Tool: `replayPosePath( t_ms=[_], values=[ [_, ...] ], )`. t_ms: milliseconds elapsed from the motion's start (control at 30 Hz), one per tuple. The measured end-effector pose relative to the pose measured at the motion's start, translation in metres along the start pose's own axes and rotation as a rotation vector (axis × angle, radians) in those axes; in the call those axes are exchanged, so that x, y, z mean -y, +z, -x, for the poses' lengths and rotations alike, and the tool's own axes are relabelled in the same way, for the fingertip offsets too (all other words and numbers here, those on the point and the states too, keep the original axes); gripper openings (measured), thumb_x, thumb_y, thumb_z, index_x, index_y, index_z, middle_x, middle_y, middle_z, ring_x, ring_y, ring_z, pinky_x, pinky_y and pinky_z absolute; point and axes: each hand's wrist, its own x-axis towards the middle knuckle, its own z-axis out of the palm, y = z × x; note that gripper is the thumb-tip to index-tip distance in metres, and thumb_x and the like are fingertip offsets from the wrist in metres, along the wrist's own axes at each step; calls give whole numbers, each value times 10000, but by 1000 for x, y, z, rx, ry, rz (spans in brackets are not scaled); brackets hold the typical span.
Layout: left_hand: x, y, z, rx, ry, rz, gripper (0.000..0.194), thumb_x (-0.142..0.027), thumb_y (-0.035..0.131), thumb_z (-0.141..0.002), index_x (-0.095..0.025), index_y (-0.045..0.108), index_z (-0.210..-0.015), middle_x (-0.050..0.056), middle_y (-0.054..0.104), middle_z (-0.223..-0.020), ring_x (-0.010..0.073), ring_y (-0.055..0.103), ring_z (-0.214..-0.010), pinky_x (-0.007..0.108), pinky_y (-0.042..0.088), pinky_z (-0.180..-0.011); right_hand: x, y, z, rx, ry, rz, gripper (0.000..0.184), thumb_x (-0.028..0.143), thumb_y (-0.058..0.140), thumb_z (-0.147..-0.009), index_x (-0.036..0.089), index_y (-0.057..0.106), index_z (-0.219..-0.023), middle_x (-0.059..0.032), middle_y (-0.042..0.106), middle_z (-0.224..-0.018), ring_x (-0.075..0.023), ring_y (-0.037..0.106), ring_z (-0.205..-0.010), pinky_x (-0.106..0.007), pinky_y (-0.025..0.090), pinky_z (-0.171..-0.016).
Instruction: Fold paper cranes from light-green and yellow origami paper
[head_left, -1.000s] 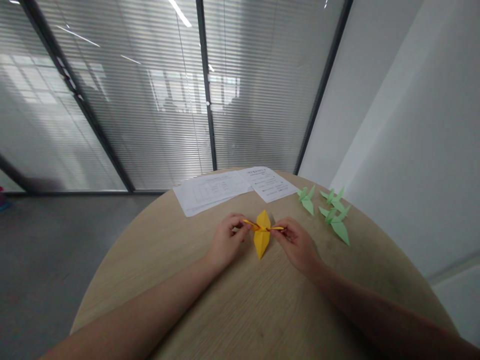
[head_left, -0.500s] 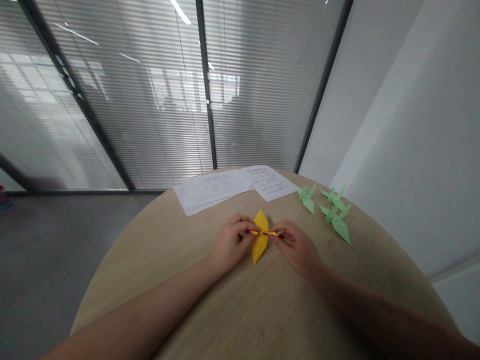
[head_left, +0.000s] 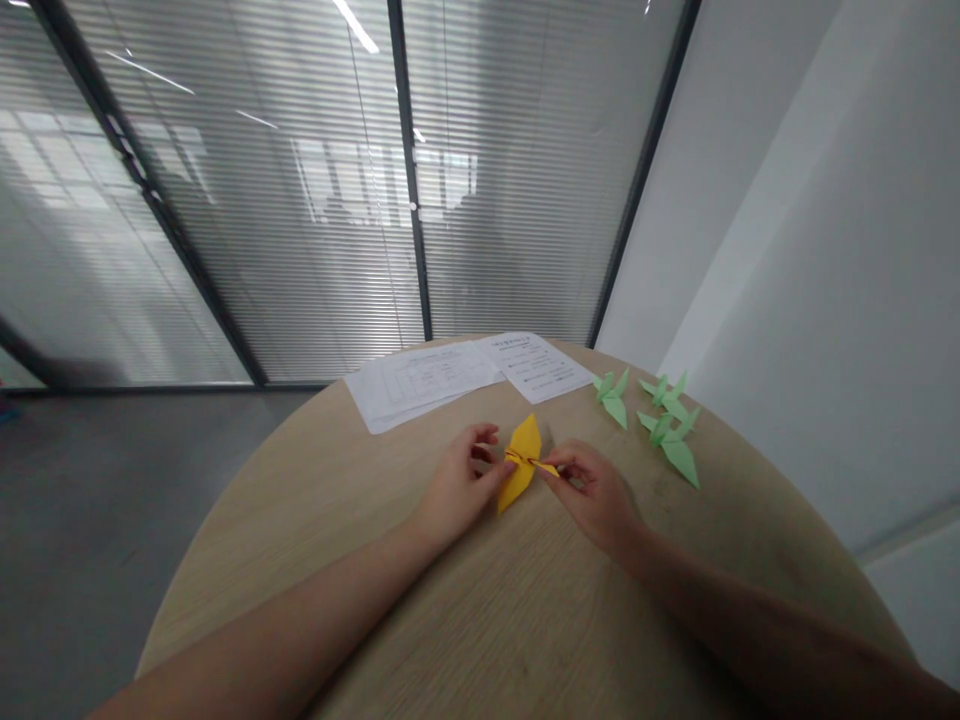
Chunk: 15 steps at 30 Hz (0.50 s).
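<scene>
A yellow origami crane (head_left: 523, 440) with two spread wings is held low over the wooden table (head_left: 480, 620). My right hand (head_left: 592, 490) pinches its narrow right-hand point between thumb and fingertips. On the other side, my left hand (head_left: 465, 480) has its thumb tip against the crane's left part, while its fingers stand apart, loosely curved, off the paper. The crane's left point is partly hidden behind that thumb. Dark reddish edges show along its middle fold.
Three folded light green paper cranes, a left one (head_left: 613, 400), a rear one (head_left: 667, 393) and a front one (head_left: 675, 445), sit at the right. Printed sheets (head_left: 424, 383) lie at the far edge. Behind stands a glass partition with blinds (head_left: 315, 250); a white wall (head_left: 840, 300) rises on the right.
Both hands drew closer together, and the yellow crane turned slightly. The left fingers, earlier pinching the crane's left point, have spread, leaving the thumb against it. The right hand keeps its pinch.
</scene>
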Motion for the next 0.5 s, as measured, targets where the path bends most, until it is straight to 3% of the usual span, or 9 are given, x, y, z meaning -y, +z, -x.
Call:
replayPosePath(
  t_ms=[67,167,300,400,500],
  values=[
    [1,1,-1,13,-118,28,376,-354,754,-812,-176,659,-1129,85,699,-1066,190,653,-845,290,531,-663,0,0,0,-28,-4,5,67,300,689,-892,255,701,-844,-49,702,-854,-203,677,-788,-291,541,-623],
    [-1,2,-1,158,-254,57,320,-483,715,-841,-171,666,-895,13,652,-769,155,571,-664,267,431,-593,2,-1,0,-31,5,11,43,285,694,-881,254,714,-859,-45,705,-844,-197,674,-767,-292,544,-624],
    [-4,3,2,287,-310,134,399,-564,703,-820,-174,658,-750,-25,578,-649,128,474,-585,259,330,-557,4,-1,0,11,17,-32,31,279,705,-853,249,715,-850,-39,703,-833,-188,672,-762,-285,547,-630],
    [-2,4,3,271,-322,220,367,-523,724,-803,-161,683,-755,-16,606,-667,125,488,-601,257,342,-579,-2,1,-1,8,152,-166,131,321,675,-860,249,702,-966,-32,704,-864,-160,648,-683,-266,538,-576],
    [1,5,3,247,-340,291,341,-492,745,-795,-152,712,-801,7,657,-710,137,533,-625,261,383,-604,-9,3,-6,-24,383,-362,323,406,631,-885,243,648,-1163,-43,712,-908,-162,652,-661,-253,528,-511]
  ],
)
